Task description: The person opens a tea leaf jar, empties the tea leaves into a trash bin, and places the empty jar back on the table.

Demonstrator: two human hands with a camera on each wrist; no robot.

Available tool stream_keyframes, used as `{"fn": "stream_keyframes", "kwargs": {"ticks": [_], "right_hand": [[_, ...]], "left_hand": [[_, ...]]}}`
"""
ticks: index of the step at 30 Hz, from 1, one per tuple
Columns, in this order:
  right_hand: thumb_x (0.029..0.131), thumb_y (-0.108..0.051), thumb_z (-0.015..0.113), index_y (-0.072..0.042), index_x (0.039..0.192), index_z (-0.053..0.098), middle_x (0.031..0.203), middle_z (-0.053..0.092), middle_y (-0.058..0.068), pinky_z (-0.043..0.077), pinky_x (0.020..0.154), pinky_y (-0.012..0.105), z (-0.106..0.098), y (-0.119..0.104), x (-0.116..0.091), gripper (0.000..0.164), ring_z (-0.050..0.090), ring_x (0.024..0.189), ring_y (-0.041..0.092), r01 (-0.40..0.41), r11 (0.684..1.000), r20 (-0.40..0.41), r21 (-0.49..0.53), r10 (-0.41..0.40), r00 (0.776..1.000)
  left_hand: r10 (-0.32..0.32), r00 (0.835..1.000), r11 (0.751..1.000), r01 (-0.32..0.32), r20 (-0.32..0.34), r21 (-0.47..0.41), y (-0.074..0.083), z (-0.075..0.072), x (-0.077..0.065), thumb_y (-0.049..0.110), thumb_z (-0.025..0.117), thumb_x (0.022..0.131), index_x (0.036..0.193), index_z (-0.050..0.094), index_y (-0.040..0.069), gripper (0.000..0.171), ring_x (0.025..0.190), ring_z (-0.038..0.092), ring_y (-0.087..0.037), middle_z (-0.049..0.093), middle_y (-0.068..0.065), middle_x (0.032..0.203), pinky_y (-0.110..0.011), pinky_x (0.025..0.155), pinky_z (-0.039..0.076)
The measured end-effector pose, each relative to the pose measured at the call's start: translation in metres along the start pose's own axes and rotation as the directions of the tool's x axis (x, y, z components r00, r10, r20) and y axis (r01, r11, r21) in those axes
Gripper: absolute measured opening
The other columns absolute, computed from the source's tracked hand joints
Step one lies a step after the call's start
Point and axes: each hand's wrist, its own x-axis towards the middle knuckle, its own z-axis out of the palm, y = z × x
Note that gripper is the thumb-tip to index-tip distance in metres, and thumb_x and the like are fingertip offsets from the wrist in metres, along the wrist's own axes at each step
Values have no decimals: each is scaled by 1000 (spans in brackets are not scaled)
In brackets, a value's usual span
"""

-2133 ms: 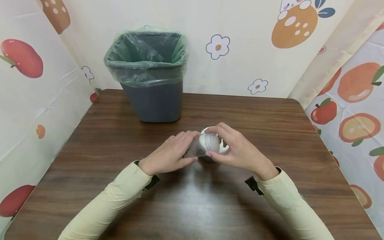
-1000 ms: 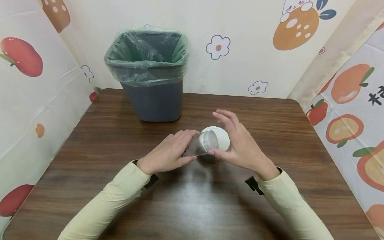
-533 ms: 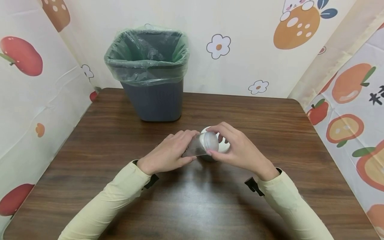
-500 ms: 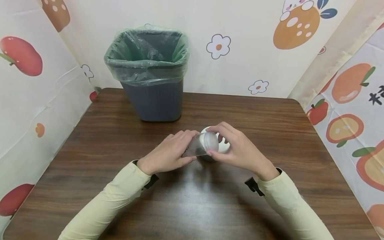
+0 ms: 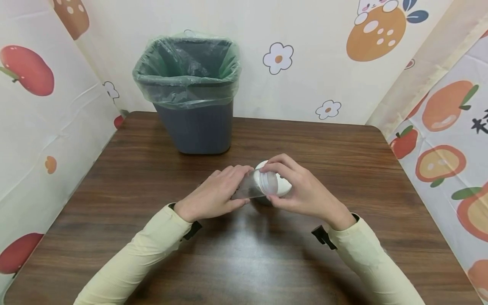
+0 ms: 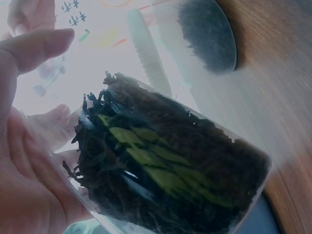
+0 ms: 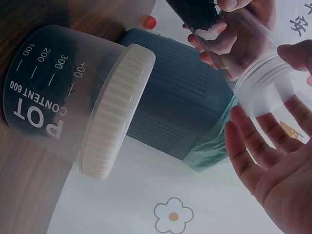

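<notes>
Tilted in my left hand (image 5: 217, 192) is a clear plastic jar (image 5: 245, 186). Its far end points right. The left wrist view shows dark, dried, tea-like leaves (image 6: 146, 190) filling its lower part, with a yellow-green pattern on the side. My right hand (image 5: 301, 186) grips the jar's clear ringed lid (image 7: 265, 85) between thumb and fingers. Behind this jar stands a second one, upright and marked POT (image 7: 44, 112). It has a ribbed white lid (image 7: 117, 112) and dark contents. In the head view the held jar and my right fingers partly cover it.
A dark bin (image 5: 198, 127) with a green bag liner (image 5: 187, 91) stands at the back left of the brown wooden table (image 5: 244, 262). Printed fabric walls (image 5: 305, 84) close in the back and both sides.
My right fingers were on the lid, lifted off it about a second ago, then came back onto it and have since turned slightly. The left hand and jar stay in place.
</notes>
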Motion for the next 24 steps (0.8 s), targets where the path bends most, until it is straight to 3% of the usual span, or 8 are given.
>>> {"fn": "stream_keyframes", "kwargs": {"ticks": [5,8,11,14,18,24], "right_hand": [[72,-6,73,-14,116,59,120,51,4,48,79,28,-1,1,0,47,55,104,17,43,998,19,-48,-42,999],[72,-9,77,-15,123,56,129,48,6,48,84,35,-2,1,0,55,54,110,21,59,996,44,-60,-56,997],[72,-23,82,-14,134,47,141,41,8,42,94,41,-4,2,-1,71,48,122,25,49,998,39,-50,-48,998],[75,-43,79,-11,141,38,144,38,8,37,100,44,-6,2,-2,85,43,127,26,7,999,-29,-36,-8,1000],[79,-48,72,-11,141,39,134,49,4,40,93,44,-9,1,-4,79,52,115,21,-96,992,-112,-87,86,990],[77,-40,75,-16,124,57,103,64,-6,44,68,33,-4,-2,-5,55,59,85,12,-201,963,-84,-178,189,978]], "left_hand": [[8,1000,1000,-8,-6,4,0,0,0,31,73,84,133,41,6,64,98,50,-14,53,-3,121,-33,72,45],[9,1000,1000,-9,-9,7,0,1,-1,31,73,83,133,41,6,64,97,51,-14,53,-4,120,-33,71,46],[5,1000,1000,-5,-6,7,0,1,-1,31,74,83,133,41,6,64,97,51,-14,54,-4,118,-33,71,46],[3,1000,1000,-3,-7,-2,0,2,-1,31,74,83,132,42,6,64,97,50,-14,54,-3,117,-34,72,46],[5,1000,1000,-5,-9,-1,0,3,-1,31,73,83,133,42,7,64,96,50,-13,53,-1,115,-34,71,45],[4,1000,1000,-4,1,-9,1,2,-1,32,72,84,134,41,7,64,97,49,-13,53,0,118,-32,72,44]]}}
